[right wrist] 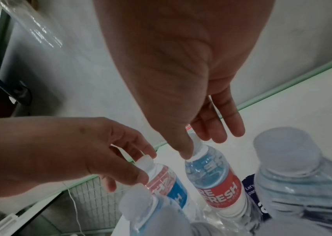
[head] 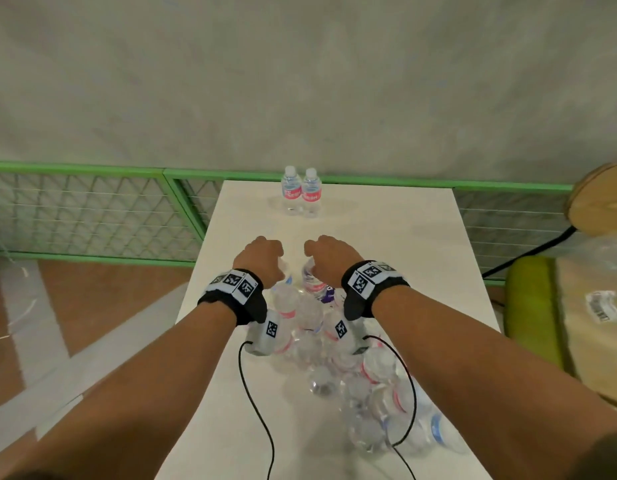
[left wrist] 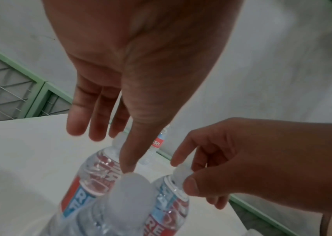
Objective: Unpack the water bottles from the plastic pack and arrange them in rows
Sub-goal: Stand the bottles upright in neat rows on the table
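White plastic caps are what both hands are working at: in the left-wrist view the left hand (left wrist: 120, 89) hangs over one bottle (left wrist: 92, 174) with straight, relaxed fingers, thumb tip near the neck and not yet closed, while the right hand (left wrist: 239, 161) at right of frame pinches the cap of a second bottle (left wrist: 173, 198) between thumb and forefinger. The right-wrist view agrees for the right hand, though there the left hand seems nearer to a pinch, so its grip is uncertain. To lift well, I judge each hand should close below the cap ring, on the neck, and draw straight up so the torn wrap does not drag neighbours over. Both bottles stand at the upper end of the plastic pack (head: 352, 375), which sprawls across the centre and lower right of the head view on the white desk (head: 438, 237). Two finished bottles (head: 301, 192) stand touching, side by side, at the desk's upper edge, starting a row. Standing in the way are loose film, crowded bottles and the black wrist cables (head: 255, 410) trailing over the pack. A green mesh fence (head: 92, 209) lies beyond the desk.
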